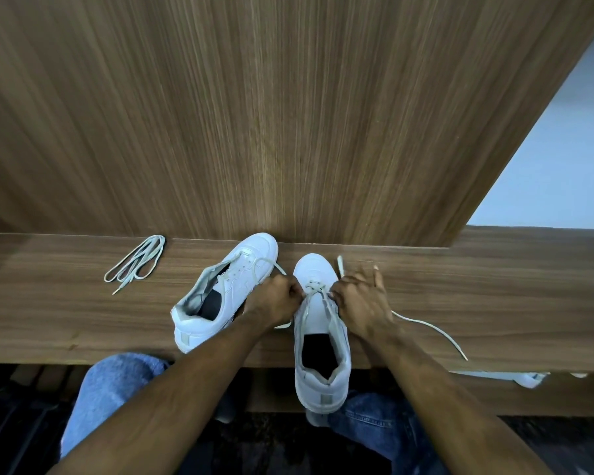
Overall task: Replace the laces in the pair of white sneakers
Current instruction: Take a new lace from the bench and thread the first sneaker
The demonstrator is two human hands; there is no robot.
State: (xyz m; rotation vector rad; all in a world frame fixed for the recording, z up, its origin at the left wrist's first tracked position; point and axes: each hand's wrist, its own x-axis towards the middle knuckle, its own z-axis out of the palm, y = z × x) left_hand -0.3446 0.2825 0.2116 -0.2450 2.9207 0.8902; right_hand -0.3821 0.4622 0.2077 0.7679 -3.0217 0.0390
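No writing, brand mark or number can be read anywhere in this view. The two white leather sneakers [227, 293] show only plain stitched panels, and the brown wood-grain table top [494, 286] and the panel behind it bear no label or sign.

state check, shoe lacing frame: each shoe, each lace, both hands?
Left shoe: on the shelf, angled, lace loose near the toe.
Right shoe: upright, heel past the shelf edge, only the lowest eyelets laced.
Lace in work: tail trailing right.
Spare lace: bundled, untouched.
Left hand: pinching lace.
Right hand: pinching lace.
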